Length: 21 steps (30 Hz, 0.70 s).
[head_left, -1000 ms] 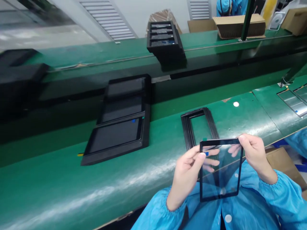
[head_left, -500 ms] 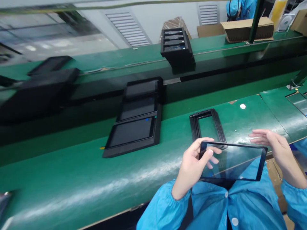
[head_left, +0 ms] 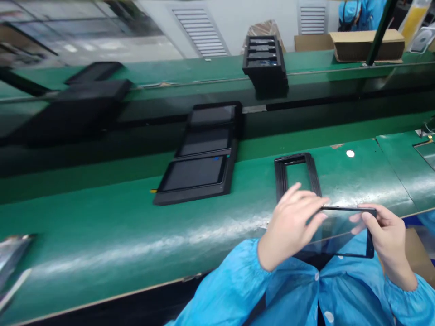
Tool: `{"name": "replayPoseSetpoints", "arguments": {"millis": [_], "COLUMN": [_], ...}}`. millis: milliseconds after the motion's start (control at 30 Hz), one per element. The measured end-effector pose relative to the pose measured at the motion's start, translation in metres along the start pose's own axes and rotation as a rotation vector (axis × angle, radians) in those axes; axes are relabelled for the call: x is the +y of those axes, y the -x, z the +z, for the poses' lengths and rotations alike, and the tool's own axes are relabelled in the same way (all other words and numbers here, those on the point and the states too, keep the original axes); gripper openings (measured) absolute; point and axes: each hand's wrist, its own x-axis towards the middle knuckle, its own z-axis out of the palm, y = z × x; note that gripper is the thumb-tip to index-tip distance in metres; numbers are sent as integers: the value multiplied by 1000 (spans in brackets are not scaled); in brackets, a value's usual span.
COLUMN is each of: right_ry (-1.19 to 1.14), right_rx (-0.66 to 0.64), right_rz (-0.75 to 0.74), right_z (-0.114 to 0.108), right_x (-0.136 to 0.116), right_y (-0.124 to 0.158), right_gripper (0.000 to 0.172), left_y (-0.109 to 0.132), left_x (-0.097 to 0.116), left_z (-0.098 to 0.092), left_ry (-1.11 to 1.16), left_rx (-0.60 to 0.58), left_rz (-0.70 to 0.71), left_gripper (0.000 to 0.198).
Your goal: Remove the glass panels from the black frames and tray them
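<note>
A see-through glass touch panel with a black border (head_left: 353, 255) is held level above the front edge of the bench. My right hand (head_left: 387, 231) grips its right end, thumb on top and fingers beneath. Across the panel's left end lies my left hand (head_left: 295, 222), its fingers stretched out along the upper edge and the thumb apart. That hand hides the panel's upper left corner. Just beyond the left fingers, a stack of black rectangular frames (head_left: 281, 179) rests on the green bench, partly covered by the hand.
A black foam tray (head_left: 193, 196) bearing several dark screens (head_left: 197, 174) reaches from the green bench (head_left: 112, 226) over the dark channel behind. Farther back stand stacked black trays (head_left: 265, 68) and a cardboard box (head_left: 369, 45). Blurred items (head_left: 13, 258) lie at far left. A person in blue (head_left: 360, 13) is at the back.
My right hand, empty before, has closed on the panel's right end. My left hand has gone from gripping the left end to lying over it with straightened fingers. The view has shifted slightly.
</note>
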Motion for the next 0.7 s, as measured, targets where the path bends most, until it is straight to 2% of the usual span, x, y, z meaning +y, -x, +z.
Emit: {"name": "replayPoseSetpoints", "arguments": {"millis": [100,167,200,267,333,367,400,433,500,567,633,700], "right_ry": [34,13,-19,-136,-301,-384,-458,-515,-582,-586,-542,-469], "right_rx": [-2,41,67,125,155,150,130,92,-17,-142,-224,-229], "right_rz": [35,75,104,158,193,202,206,212,223,219,173,95], "right_z": [-3,-1,2,12,28,38,50,62,85,102,108,101], "right_x": [15,26,30,36,38,39,39,41,44,47,51,56], "right_y": [6,6,4,-2,-8,-10,-12,-13,-13,-12,-12,-15], "right_gripper": [28,34,38,44,47,47,47,48,50,54,57,55], "left_y": [-3,-1,1,7,14,18,22,27,36,49,63,78], "left_x": [-1,-2,-3,-4,-6,-7,-8,-10,-16,-27,-46,-76], "left_z": [5,6,4,0,-3,-3,-3,-3,-6,-21,-53,-94], "left_ry": [38,25,-8,-89,-56,53,222,422,760,836,624,199], "left_rx": [-168,-155,-96,152,530,702,816,860,795,715,718,686], "left_rz": [9,7,12,-16,-133,-210,-285,-359,-500,-586,-580,-512], "left_gripper": [27,26,25,32,52,62,70,73,69,55,39,27]}}
